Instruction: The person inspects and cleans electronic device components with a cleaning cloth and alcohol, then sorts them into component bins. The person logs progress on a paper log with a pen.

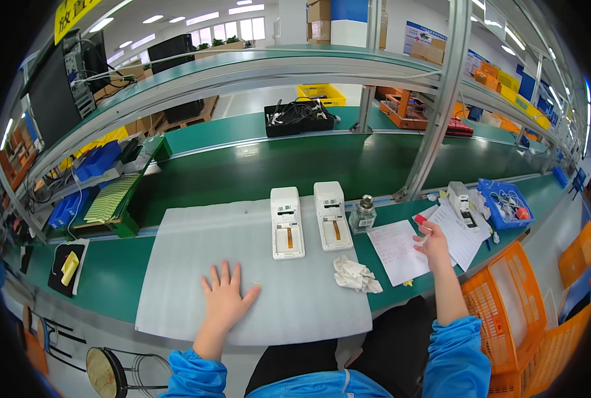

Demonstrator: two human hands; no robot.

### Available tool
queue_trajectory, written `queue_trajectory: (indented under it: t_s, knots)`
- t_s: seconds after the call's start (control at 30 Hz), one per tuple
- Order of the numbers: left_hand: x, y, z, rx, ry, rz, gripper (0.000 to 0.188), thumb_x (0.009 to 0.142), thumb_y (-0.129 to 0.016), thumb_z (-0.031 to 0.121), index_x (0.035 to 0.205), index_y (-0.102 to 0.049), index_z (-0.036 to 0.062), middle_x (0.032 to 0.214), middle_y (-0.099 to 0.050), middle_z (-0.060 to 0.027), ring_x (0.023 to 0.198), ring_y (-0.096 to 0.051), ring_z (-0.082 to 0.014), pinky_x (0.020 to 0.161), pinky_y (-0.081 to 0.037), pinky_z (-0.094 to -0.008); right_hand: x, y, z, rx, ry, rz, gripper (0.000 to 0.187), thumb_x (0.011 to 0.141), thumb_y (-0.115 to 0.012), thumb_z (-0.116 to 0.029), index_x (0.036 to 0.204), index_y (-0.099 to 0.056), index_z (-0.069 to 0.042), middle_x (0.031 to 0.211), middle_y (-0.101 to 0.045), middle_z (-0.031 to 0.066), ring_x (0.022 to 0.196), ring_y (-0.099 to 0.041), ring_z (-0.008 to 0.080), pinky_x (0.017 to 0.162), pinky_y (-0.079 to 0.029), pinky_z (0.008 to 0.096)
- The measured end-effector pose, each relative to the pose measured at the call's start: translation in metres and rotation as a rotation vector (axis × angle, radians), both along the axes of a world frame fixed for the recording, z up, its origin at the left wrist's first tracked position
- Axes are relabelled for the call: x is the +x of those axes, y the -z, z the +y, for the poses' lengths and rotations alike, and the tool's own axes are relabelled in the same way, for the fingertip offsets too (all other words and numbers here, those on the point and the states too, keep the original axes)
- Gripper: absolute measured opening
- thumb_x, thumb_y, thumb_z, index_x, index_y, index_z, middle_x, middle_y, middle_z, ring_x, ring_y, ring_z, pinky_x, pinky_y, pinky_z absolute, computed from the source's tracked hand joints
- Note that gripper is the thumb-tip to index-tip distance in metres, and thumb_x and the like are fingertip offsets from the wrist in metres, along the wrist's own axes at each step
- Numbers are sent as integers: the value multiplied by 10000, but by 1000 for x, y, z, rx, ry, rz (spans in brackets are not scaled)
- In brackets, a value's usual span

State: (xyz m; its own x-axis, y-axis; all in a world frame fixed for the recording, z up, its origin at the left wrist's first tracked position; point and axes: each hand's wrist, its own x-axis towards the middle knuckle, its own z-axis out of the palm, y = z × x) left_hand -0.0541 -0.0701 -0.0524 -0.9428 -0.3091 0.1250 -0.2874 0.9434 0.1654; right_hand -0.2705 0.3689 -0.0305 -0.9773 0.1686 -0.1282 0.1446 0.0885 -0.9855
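My left hand (225, 296) lies flat on the white foam sheet (176, 265), fingers spread, with a tiny pale scrap near its thumb. Above the written papers (396, 249) at the right, my right hand (433, 244) pinches a small red object (419, 219); its exact kind is too small to tell. Two white device housings stand side by side at the sheet's far part: the left housing (298, 239) and the right housing (343, 232), each with an orange-brown strip in its recess. A clear glass bottle (362, 217) with a metal top is beside them. Nearer me sits a crumpled white cloth (355, 274).
Another white device (461, 202) and a blue bin (513, 207) of cables stand at the right. Orange crates (508, 298) sit beside the bench. A metal post (437, 106) rises behind the papers. At left are a green rack (126, 205) and a stool (104, 373).
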Motion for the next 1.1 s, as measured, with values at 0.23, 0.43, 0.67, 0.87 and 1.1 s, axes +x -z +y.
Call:
queue_trajectory:
  t_s: [0.23, 0.43, 0.67, 0.87, 1.1]
  knots:
    - [-5, -3, 0, 15, -7, -25, 776, 838, -526, 555, 1407, -385, 46, 1483, -281, -237, 1383, -187, -447, 1097, -78, -610, -30, -24, 1, -380, -266, -152, 577, 701, -411, 81, 1276, -455, 63, 1322, -432, 199, 1050, -586, 356, 812, -520, 423]
    - [-5, 10, -4, 23, 20, 7, 759, 824, -570, 495, 1391, -394, 22, 1480, -277, -252, 1386, -167, -459, 1098, -64, -611, -63, 44, -22, 1121, -293, 308, 281, 826, -463, -16, 1051, -629, 15, 1010, -597, 262, 924, -585, 372, 805, -475, 465]
    - [-2, 95, -80, -559, 328, 161, 630, 926, -438, 468, 1336, -438, -11, 1351, -442, -262, 1272, -390, -409, 1034, -317, -540, 31, 49, -6, 1034, 208, 526, 197, 841, -522, -127, 1008, -604, -63, 851, -527, 193, 861, -536, 372, 716, -454, 459]
    - [-53, 116, -128, -653, 478, 65, 672, 921, -392, 503, 1357, -415, -7, 1288, -438, -357, 1173, -423, -525, 915, -385, -631, 313, 64, 112, 1100, 299, -286, 346, 935, -472, -391, 903, -648, -95, 845, -665, 123, 832, -648, 320, 699, -520, 420]
    - [-93, 62, -127, -822, 1277, -286, 367, 878, -488, 235, 1163, -570, 19, 856, -612, -336, 715, -626, -481, 550, -522, -548, 582, 196, 109, 640, 712, -991, 213, 839, -596, -266, 895, -666, -73, 875, -670, 156, 890, -640, 321, 774, -504, 436]
